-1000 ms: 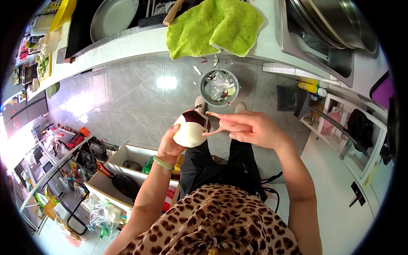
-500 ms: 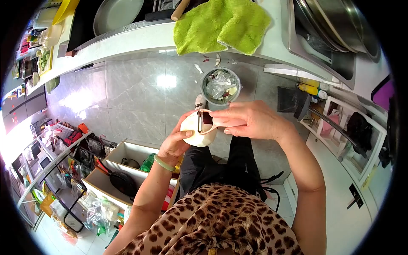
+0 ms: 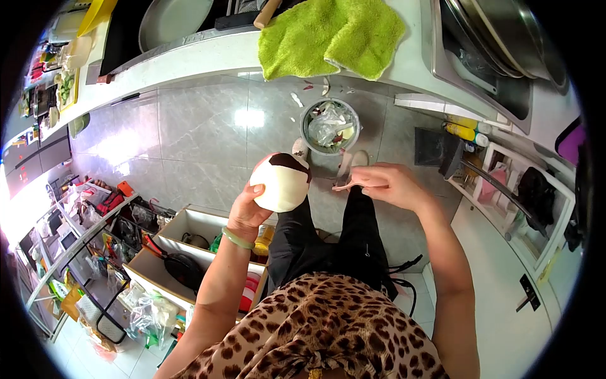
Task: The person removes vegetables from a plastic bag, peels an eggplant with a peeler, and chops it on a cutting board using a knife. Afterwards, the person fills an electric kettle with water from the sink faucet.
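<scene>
My left hand (image 3: 247,205) is wrapped round the side of a round, mostly peeled eggplant (image 3: 282,189). Its flesh is cream white, and a patch of dark purple skin remains across the top. To the right, apart from the eggplant, my right hand (image 3: 392,184) pinches a pink peeler (image 3: 344,187), seen nearly edge-on. A pale, blurred strip that looks like peel (image 3: 344,164) shows just above the peeler. Beyond both hands, a round bin (image 3: 305,140) on the floor holds clear plastic and dark and white peelings.
A green towel (image 3: 328,41) hangs over the counter edge, between a pan (image 3: 170,28) and a sink with metal basins (image 3: 505,38). Scraps of peel (image 3: 296,100) lie on the tiles. Open drawers (image 3: 189,230) stand at left, a white cabinet door (image 3: 486,271) at right.
My right hand has drawn the peeler off the eggplant to the right. My left hand has shifted slightly left, and the eggplant now shows its dark skin patch.
</scene>
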Available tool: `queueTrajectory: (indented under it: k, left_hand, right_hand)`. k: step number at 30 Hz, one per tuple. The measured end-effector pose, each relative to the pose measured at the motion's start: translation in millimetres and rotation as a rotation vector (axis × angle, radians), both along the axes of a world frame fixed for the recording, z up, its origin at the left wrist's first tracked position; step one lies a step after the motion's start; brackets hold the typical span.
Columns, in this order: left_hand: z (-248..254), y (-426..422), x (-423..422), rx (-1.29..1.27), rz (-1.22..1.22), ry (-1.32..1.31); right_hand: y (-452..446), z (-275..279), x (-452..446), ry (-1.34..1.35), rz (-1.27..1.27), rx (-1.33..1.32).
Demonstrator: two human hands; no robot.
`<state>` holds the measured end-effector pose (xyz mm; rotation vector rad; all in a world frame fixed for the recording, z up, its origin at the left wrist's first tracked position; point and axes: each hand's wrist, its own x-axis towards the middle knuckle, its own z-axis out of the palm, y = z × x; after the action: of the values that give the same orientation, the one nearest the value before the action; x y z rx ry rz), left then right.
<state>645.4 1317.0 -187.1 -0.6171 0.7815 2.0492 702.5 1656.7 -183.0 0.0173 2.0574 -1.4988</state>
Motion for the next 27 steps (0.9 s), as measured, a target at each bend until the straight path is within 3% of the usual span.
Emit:
queueTrajectory:
  k: [6,10,13,16,20,22,27]
  left_hand:
    - [11,14,-12,-0.056,-0.159,0.113]
    - [18,21,-18,-0.097,-0.305,0.215]
    - [24,21,-22,-0.131,-0.405,0.295]
    - [23,14,-22,-0.115,-0.394,0.265]
    - [20,9,-17,-0.059,-0.196,0.209]
    - [21,10,-19,-0.076,-0.207,0.215]
    - [25,16,-30,-0.152,-0.395,0.31]
  right_hand:
    - [-6,58,-46,0.08,0.084,-0.124]
    - [-21,60,-63,0.276,0.179,-0.117]
    - [-22,59,-67,0.268,0.235,-0.076]
    - [-15,62,-60,0.169,0.227,-0.068]
    - [0,34,-30,0.132,0.135,-0.019]
    - [3,41,-29,-0.002,0.04,-0.081]
    - [-4,68,-56,0.14,0.093,-0.095]
